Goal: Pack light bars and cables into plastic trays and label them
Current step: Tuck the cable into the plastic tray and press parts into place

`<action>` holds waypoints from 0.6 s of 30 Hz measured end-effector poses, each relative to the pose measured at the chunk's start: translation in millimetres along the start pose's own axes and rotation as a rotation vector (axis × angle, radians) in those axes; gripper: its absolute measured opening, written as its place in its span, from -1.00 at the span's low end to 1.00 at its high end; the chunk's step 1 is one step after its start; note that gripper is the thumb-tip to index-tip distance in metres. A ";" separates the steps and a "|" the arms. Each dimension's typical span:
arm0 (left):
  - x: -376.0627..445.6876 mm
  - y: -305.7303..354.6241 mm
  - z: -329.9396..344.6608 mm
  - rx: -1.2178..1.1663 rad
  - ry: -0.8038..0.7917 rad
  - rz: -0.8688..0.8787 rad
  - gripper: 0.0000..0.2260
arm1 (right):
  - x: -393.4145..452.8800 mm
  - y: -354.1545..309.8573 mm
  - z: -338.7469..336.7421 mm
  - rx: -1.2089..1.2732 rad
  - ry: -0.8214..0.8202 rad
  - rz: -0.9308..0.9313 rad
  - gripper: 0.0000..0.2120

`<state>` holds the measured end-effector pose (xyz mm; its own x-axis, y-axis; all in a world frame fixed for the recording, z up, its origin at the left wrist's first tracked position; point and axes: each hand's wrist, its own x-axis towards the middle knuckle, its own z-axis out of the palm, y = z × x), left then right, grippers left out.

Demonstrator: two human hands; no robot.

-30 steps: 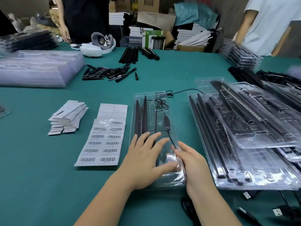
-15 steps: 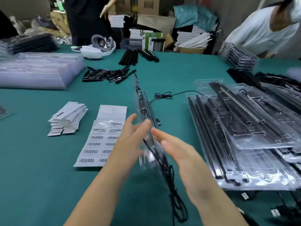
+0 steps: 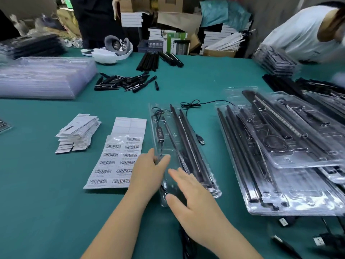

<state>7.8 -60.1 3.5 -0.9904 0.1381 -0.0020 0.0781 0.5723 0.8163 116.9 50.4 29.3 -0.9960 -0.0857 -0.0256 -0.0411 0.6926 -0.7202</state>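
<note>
- Barcode sheet (image 3: pixel 115 157): printing too small to read; right edge hidden under left hand (image 3: pixel 147 172).
- Packed tray (image 3: pixel 179 146): near end covered by right hand (image 3: pixel 194 202).
- Stacked trays (image 3: pixel 280 174): cut off at right edge.
- Person in white (image 3: pixel 302 34): blurred, partly out of frame.
- Loose plugs (image 3: pixel 317 240): blurred, bottom right.

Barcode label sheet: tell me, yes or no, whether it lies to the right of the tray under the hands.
No, the barcode label sheet lies on the green table to the left of the clear tray.
</note>
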 end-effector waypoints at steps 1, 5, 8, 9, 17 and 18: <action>1.2 -1.8 -0.3 0.034 0.012 0.049 -0.68 | -0.7 1.4 3.0 -0.025 -0.001 -0.015 -0.45; 6.9 0.4 1.3 0.128 0.040 0.069 -0.68 | -0.6 3.7 11.6 -0.054 -0.008 -0.070 -0.44; 6.5 1.2 2.8 0.131 0.023 -0.012 -0.71 | 0.5 3.6 14.2 -0.076 0.012 -0.120 -0.46; 5.3 1.1 2.3 0.095 0.029 -0.033 -0.59 | 0.0 2.7 13.7 -0.063 0.024 -0.137 -0.49; -28.5 -8.5 -29.4 -0.048 -0.163 -0.125 -0.54 | -41.1 7.3 -2.4 0.031 0.246 -0.005 -0.86; -34.1 -9.5 -32.3 -0.026 -0.189 -0.121 -0.63 | -46.4 6.6 -3.2 -0.038 0.183 0.063 -0.95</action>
<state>37.1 -96.4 14.5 -0.9532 0.2199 -0.2073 -0.0455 0.5736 0.8179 162.6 61.3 28.0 -0.9944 0.0880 0.0591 0.0223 0.7193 -0.6944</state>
